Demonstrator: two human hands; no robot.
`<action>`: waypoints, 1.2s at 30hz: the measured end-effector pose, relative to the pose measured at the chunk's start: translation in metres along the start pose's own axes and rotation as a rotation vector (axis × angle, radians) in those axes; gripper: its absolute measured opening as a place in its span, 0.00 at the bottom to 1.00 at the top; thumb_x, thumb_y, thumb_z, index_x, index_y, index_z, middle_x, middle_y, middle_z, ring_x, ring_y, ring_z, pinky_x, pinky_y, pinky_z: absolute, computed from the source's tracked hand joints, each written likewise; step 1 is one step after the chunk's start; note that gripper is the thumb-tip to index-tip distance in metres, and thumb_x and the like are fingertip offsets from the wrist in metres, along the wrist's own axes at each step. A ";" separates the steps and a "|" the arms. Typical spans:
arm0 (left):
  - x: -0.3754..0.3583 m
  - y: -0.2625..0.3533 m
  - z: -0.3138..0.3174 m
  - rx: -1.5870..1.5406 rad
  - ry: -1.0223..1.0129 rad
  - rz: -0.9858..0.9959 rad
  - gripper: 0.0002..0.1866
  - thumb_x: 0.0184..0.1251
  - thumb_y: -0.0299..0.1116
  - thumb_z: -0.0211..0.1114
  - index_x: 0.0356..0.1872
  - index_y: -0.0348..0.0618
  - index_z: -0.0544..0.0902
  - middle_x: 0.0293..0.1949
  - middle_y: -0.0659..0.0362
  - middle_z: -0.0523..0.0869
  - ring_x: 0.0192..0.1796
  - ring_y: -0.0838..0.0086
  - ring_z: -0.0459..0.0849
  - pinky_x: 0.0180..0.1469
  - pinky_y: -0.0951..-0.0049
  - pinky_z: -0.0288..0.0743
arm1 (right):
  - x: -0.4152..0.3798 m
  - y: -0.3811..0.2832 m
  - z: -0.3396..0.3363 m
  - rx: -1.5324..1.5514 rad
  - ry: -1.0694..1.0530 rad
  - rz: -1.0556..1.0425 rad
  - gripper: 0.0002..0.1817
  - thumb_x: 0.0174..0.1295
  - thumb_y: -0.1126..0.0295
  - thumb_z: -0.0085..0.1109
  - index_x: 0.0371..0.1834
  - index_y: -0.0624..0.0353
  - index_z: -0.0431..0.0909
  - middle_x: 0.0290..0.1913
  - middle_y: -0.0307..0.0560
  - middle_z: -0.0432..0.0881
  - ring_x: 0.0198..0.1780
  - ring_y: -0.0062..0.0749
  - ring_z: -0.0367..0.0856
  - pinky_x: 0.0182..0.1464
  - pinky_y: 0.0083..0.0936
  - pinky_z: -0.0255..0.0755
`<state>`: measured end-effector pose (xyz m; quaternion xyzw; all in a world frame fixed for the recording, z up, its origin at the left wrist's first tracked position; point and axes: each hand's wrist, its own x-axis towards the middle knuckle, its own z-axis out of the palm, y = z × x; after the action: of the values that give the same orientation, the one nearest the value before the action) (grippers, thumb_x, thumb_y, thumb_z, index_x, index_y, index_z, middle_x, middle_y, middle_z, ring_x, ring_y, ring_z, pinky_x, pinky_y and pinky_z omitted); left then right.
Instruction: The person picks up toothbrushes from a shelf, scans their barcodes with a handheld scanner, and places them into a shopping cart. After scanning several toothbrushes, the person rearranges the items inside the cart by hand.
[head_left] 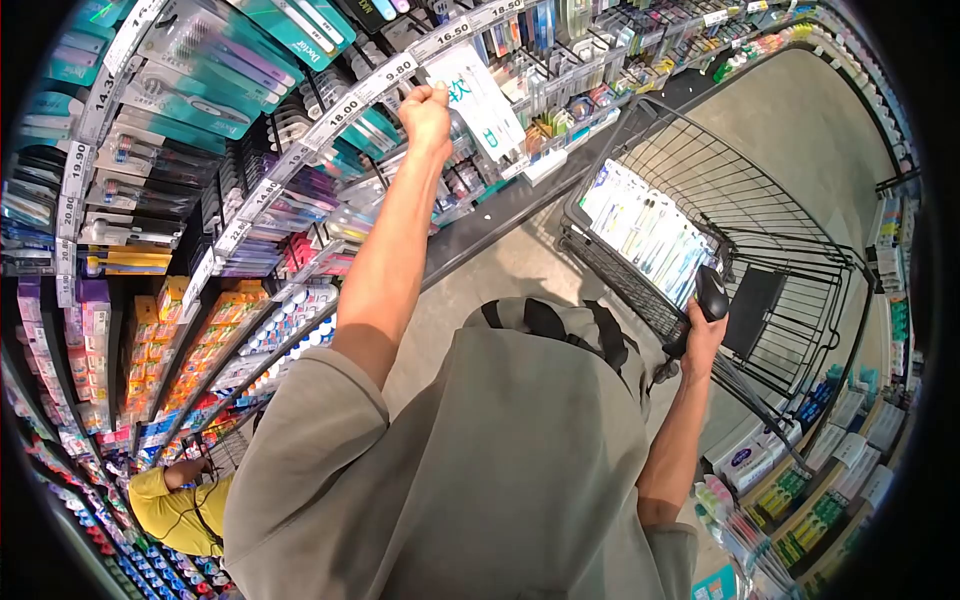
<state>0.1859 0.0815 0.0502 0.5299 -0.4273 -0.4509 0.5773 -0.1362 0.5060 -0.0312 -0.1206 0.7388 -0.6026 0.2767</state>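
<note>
My left hand (425, 118) is raised to the shelf, its fingers closed at the left edge of a white flat package (482, 105) with green lettering. Price labels (400, 68) run along the shelf rail just above this hand. My right hand (704, 335) is low on the right, closed around the rounded black grip (711, 293) of a shopping cart (790, 170). Inside the cart lies a batch of white toothbrush-like packs (645, 225), close to the grip.
Racks of hanging toothbrush packs (190, 95) fill the left side, with orange boxes (160, 340) on lower shelves. A person in a yellow top (180, 510) is at lower left. More shelves with boxed goods (790, 490) curve around the right, beside the tiled floor (820, 110).
</note>
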 end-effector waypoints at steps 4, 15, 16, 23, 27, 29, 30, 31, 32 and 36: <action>-0.041 0.004 -0.009 -0.047 -0.185 -0.207 0.09 0.74 0.32 0.67 0.31 0.43 0.81 0.25 0.66 0.79 0.24 0.82 0.72 0.25 0.77 0.66 | -0.001 0.000 -0.002 0.020 0.007 -0.033 0.24 0.61 0.73 0.73 0.59 0.63 0.74 0.51 0.42 0.80 0.51 0.28 0.76 0.58 0.26 0.69; -0.114 -0.058 -0.032 -1.010 -0.817 -0.741 0.08 0.77 0.33 0.57 0.52 0.48 0.79 0.40 0.61 0.83 0.43 0.66 0.83 0.46 0.54 0.79 | -0.050 -0.058 0.017 0.017 -0.014 -0.086 0.20 0.61 0.79 0.70 0.55 0.59 0.73 0.40 0.37 0.79 0.36 0.18 0.74 0.38 0.19 0.68; -0.118 -0.061 -0.029 -1.062 -0.719 -0.948 0.09 0.75 0.31 0.56 0.51 0.44 0.77 0.37 0.60 0.79 0.39 0.68 0.78 0.43 0.61 0.76 | -0.055 -0.060 0.021 0.026 -0.043 -0.113 0.19 0.62 0.77 0.69 0.55 0.59 0.74 0.40 0.36 0.80 0.36 0.18 0.75 0.37 0.19 0.69; -0.155 -0.052 -0.015 -1.238 -0.813 -1.181 0.15 0.76 0.40 0.57 0.51 0.40 0.78 0.35 0.58 0.72 0.34 0.71 0.69 0.40 0.69 0.70 | -0.107 -0.096 0.061 0.049 -0.361 -0.022 0.33 0.56 0.82 0.73 0.66 0.64 0.71 0.53 0.40 0.80 0.50 0.19 0.77 0.53 0.19 0.72; -0.163 -0.042 -0.007 -1.275 -0.897 -1.131 0.17 0.77 0.42 0.57 0.56 0.41 0.79 0.36 0.58 0.71 0.38 0.71 0.68 0.45 0.68 0.69 | -0.132 -0.112 0.081 0.159 -0.583 0.103 0.34 0.53 0.85 0.73 0.65 0.63 0.70 0.54 0.38 0.79 0.53 0.19 0.76 0.56 0.21 0.73; -0.165 -0.032 -0.004 -1.276 -0.969 -1.005 0.18 0.78 0.42 0.56 0.58 0.41 0.79 0.37 0.59 0.70 0.39 0.71 0.67 0.47 0.69 0.67 | -0.139 -0.113 0.090 0.077 -0.644 0.023 0.35 0.51 0.85 0.73 0.65 0.63 0.70 0.53 0.39 0.79 0.53 0.20 0.76 0.55 0.23 0.74; -0.165 -0.031 -0.002 -1.271 -1.023 -0.954 0.19 0.78 0.42 0.57 0.61 0.41 0.79 0.38 0.60 0.70 0.40 0.72 0.67 0.48 0.70 0.66 | -0.142 -0.108 0.094 0.056 -0.655 -0.044 0.36 0.49 0.84 0.73 0.64 0.63 0.71 0.51 0.39 0.79 0.52 0.21 0.77 0.55 0.24 0.75; -0.166 -0.029 -0.002 -1.270 -1.023 -0.960 0.19 0.78 0.42 0.57 0.61 0.41 0.79 0.38 0.60 0.70 0.40 0.72 0.67 0.48 0.70 0.66 | -0.145 -0.107 0.094 0.057 -0.651 -0.041 0.36 0.49 0.84 0.73 0.64 0.63 0.71 0.51 0.39 0.79 0.52 0.21 0.77 0.55 0.24 0.75; -0.167 -0.028 -0.001 -1.278 -1.018 -0.943 0.20 0.77 0.42 0.57 0.61 0.41 0.79 0.37 0.60 0.70 0.40 0.71 0.67 0.47 0.70 0.66 | -0.147 -0.108 0.094 0.053 -0.694 0.011 0.35 0.49 0.84 0.73 0.64 0.63 0.71 0.51 0.39 0.79 0.52 0.21 0.77 0.55 0.24 0.75; -0.165 -0.027 0.000 -1.305 -0.986 -0.908 0.20 0.77 0.43 0.57 0.61 0.42 0.79 0.36 0.60 0.70 0.39 0.71 0.67 0.46 0.70 0.66 | -0.157 -0.109 0.097 0.058 -0.742 0.106 0.34 0.49 0.85 0.70 0.63 0.64 0.71 0.50 0.39 0.78 0.50 0.21 0.77 0.54 0.25 0.76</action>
<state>0.1469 0.2413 0.0203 -0.0339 -0.0385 -0.9578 0.2828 0.0290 0.4797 0.1032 -0.2845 0.5762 -0.5234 0.5595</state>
